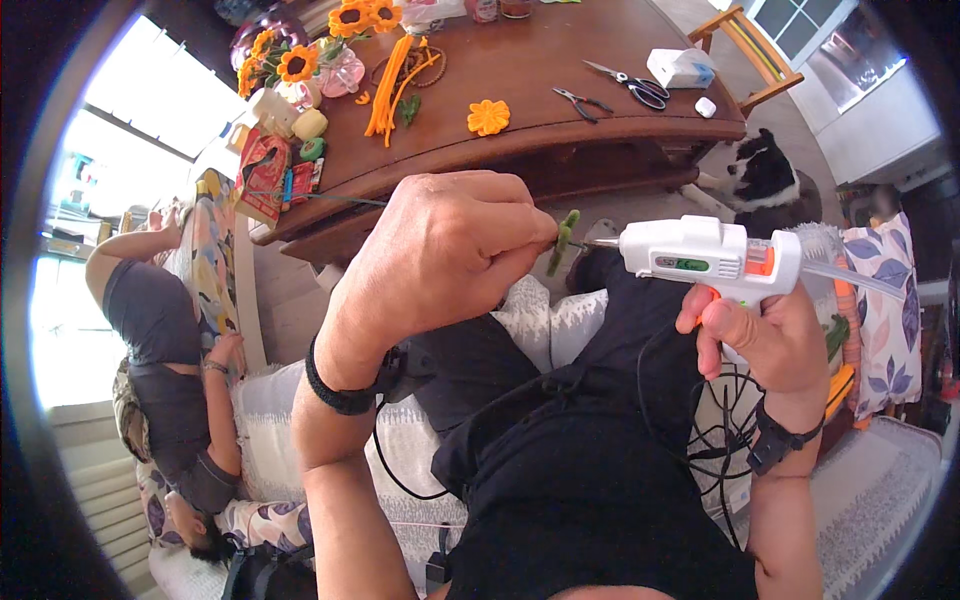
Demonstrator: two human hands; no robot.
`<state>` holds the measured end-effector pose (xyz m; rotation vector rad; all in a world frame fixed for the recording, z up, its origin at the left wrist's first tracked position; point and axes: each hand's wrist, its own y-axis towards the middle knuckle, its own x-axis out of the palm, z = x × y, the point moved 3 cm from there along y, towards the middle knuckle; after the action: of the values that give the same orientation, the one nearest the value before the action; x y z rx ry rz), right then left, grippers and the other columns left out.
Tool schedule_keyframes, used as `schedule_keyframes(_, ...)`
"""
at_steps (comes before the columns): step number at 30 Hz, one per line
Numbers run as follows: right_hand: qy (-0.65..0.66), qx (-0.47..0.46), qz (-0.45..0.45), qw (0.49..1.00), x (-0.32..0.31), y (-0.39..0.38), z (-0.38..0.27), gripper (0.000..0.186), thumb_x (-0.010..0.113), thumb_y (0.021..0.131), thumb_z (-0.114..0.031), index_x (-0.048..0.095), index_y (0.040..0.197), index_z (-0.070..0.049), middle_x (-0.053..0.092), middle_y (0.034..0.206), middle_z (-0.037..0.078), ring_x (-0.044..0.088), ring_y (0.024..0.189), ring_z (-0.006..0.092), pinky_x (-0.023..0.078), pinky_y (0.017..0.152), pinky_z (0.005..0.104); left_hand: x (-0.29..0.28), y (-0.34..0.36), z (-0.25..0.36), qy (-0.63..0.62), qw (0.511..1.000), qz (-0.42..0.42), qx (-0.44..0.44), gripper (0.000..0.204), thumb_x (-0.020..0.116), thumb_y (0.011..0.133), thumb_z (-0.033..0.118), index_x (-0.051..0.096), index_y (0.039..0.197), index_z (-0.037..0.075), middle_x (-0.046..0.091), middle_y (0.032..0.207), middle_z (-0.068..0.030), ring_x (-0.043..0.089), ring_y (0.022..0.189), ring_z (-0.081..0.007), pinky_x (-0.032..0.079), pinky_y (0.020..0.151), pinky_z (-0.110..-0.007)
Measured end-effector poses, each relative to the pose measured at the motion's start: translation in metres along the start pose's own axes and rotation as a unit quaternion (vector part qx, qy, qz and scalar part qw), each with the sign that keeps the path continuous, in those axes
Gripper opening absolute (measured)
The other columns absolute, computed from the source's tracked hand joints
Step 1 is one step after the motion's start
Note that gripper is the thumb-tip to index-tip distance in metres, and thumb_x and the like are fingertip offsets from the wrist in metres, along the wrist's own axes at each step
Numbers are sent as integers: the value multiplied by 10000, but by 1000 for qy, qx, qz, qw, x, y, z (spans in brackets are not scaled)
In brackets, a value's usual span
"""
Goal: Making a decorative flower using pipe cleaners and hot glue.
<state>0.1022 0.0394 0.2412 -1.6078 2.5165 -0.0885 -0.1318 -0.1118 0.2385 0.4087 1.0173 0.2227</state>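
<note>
My left hand (460,250) is closed, pinching a short fuzzy green pipe-cleaner piece (563,243) between thumb and fingertips. A thin dark green rod (345,200) sticks out on the left side of that hand; whether it joins the fuzzy piece is hidden. My right hand (765,340) grips a white hot glue gun (690,248), its fingers by the orange trigger. The gun's metal nozzle points left, close to the green piece; I cannot tell if they touch. A clear glue stick (850,277) comes out of the gun's back.
On the brown table (520,70) ahead lie an orange felt-like flower (488,117), orange pipe cleaners (392,95), pliers (583,103), scissors (635,85) and a white box (680,68). A black-and-white dog (765,170) lies at right. Another person (165,330) is at left. Black cables (725,430) hang beside me.
</note>
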Motion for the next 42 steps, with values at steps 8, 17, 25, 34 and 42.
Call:
schedule_keyframes(8,-6,6,-1,1000,0,0,2,304,719,957,-289,684,934,12,656,759,45,617,546,108,487,487,247,-3,-1,4,-4,1000,5,7,152,728,746,-30,731,888,25,688,811,-114,692,755,-298,548,669,-372)
schedule_keyframes(17,-3,5,3,1000,-2,-2,0,329,729,950,-313,685,944,13,659,773,43,616,543,109,485,479,248,-8,1,5,-10,1000,3,3,169,719,752,-47,738,905,22,690,819,-116,695,755,-286,550,671,-359)
schedule_keyframes(25,-5,5,3,1000,-4,-4,0,334,719,958,-310,678,970,21,659,770,47,621,548,112,487,484,249,-5,1,4,-30,999,42,17,117,714,744,13,709,853,55,627,763,-85,643,714,-302,524,612,-389)
schedule_keyframes(34,-10,5,10,1000,-12,-7,7,338,698,971,-314,673,973,24,657,760,49,616,535,114,480,474,252,-6,-2,-6,-103,983,139,-59,146,701,772,-55,737,892,20,679,793,-82,654,699,-180,502,624,-280)
schedule_keyframes(42,26,-14,10,1000,-14,-6,9,407,667,987,-333,630,1143,41,682,824,97,622,516,128,461,446,250,6,-5,-24,-160,922,263,-235,113,701,834,-17,741,940,-18,703,827,-46,603,723,-60,476,657,-218)
